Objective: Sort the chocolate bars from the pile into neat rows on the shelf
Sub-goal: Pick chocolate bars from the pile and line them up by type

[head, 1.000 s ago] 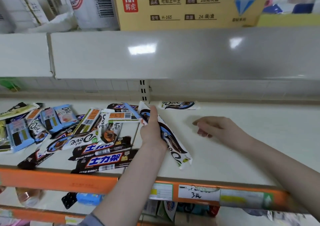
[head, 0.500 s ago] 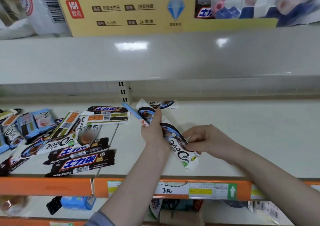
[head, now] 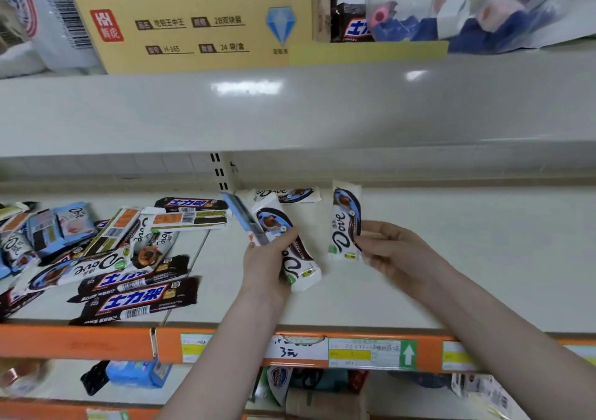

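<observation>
A white Dove bar [head: 345, 223], in a glossy flat wrapper with crimped ends, is held upright above the shelf [head: 451, 258], pinched at its right edge by the thumb and fingers of the right hand [head: 392, 252]. Just to its left, a second white bar [head: 300, 266] and a thin blue-edged pack [head: 242, 218] are gripped together in the left hand [head: 266, 260], whose fingers are curled round them; both are tilted with their tops leaning left. A third white bar [head: 288, 194] lies flat at the back of the shelf, crosswise. On the left of the same smooth cream surface the pile [head: 106, 252] is spread loosely: long dark-brown wrappers with blue and white lettering, white Dove wrappers and pale blue ones, overlapping at all angles. The shelf's front edge is lined with an orange strip [head: 80, 342] carrying paper price labels. A yellow carton [head: 193, 29] stands on the shelf above.
</observation>
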Tool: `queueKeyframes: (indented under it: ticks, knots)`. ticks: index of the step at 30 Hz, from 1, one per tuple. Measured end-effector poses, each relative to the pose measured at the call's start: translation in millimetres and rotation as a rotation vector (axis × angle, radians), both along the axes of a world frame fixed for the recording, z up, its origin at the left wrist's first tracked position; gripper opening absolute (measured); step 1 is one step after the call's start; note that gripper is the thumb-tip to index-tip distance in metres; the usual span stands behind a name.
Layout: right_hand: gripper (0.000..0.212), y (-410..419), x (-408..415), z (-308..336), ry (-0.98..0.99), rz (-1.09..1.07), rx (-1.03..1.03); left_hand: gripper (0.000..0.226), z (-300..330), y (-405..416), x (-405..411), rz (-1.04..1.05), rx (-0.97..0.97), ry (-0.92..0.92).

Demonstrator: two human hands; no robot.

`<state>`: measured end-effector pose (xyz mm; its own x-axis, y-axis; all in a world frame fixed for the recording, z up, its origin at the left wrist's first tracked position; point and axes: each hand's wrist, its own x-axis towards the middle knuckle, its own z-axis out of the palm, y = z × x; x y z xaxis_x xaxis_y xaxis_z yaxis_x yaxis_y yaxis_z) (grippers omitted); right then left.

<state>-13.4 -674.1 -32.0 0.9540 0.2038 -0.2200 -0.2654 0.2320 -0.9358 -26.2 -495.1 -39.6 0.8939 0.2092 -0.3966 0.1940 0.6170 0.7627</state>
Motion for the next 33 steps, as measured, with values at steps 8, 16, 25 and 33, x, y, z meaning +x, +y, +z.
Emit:
queueKeyframes:
  ticks: [8,16,25,33]
  knots:
    - [0.019,17.3,5.4,1.8,0.069,-0.041,0.015,0.038,3.1,-19.4,-10.8,-0.122,0.1,-0.086]
    - [0.01,3.3,14.2,-2.8,0.153,-0.012,0.219,0.03,9.5,-3.7,-11.4,-0.143,0.136,-0.065]
    - [0.046,-14.4,33.9,6.1,-0.388,0.165,-0.381,0.032,18.1,21.1,-19.4,-0.211,0.2,0.002]
    - [0.045,3.9,33.0,8.2,-0.787,0.275,-0.846,0.018,18.8,44.9,-18.1,-0.182,0.166,0.057]
